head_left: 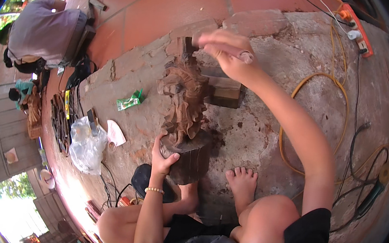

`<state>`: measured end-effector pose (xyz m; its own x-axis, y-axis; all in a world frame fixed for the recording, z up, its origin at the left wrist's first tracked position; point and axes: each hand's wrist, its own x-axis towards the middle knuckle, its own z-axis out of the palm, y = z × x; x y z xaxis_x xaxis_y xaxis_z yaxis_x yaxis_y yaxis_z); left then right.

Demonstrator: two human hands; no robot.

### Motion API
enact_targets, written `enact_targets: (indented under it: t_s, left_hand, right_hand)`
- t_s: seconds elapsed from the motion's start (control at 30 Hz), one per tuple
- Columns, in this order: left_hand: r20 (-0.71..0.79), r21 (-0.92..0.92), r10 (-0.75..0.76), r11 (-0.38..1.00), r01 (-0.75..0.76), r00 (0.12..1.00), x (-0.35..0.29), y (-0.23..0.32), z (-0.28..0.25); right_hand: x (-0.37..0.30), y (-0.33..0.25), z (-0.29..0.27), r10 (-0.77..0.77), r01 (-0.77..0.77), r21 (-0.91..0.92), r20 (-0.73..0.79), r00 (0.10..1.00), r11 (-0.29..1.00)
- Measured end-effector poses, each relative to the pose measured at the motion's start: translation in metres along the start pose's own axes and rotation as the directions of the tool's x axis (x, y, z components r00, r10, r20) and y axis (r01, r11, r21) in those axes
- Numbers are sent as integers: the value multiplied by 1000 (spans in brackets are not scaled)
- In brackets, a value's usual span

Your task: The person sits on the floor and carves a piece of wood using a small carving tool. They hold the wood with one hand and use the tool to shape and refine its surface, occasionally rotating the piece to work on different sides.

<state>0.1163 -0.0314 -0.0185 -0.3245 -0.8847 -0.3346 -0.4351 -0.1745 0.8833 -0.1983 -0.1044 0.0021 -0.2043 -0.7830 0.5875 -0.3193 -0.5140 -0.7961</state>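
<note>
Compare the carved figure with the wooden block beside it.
The carved figure is covered in ruffled folds and deep grooves; the wooden block is plain and flat-faced.
The carved figure is much longer and larger; the wooden block is small and squared.
The left hand holds the carved figure at its base; neither hand touches the wooden block.
Both look like wood, in brownish tones.

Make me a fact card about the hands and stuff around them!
Middle: ruffled brown wooden carving, on dark rounded wooden base
Left hand: holding the base
Right hand: near the carving's top, holding blurred pinkish-brown rod
Left side: green-and-white carton, clear plastic bag, white folded mask
Right side: looped yellow cable, orange power strip
</note>
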Motion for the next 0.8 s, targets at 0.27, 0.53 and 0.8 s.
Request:
enact_targets:
  t_s: [0.27, 0.53, 0.8]
  left_hand:
    - [-9, 12, -2, 1000, 2, 1000, 4, -12, -1]
    - [-230, 432, 177, 900, -62, 957, -26, 24, 9]
    - [-336, 430, 215, 901, -53, 917, -29, 8, 43]
  right_hand:
    - [13, -20, 4, 73, -55, -55, 394, 916, 997]
    - [46, -47, 0, 251, -193, -162, 690, 679, 968]
    - [36, -37, 29, -123, 417, -288, 679, 724, 862]
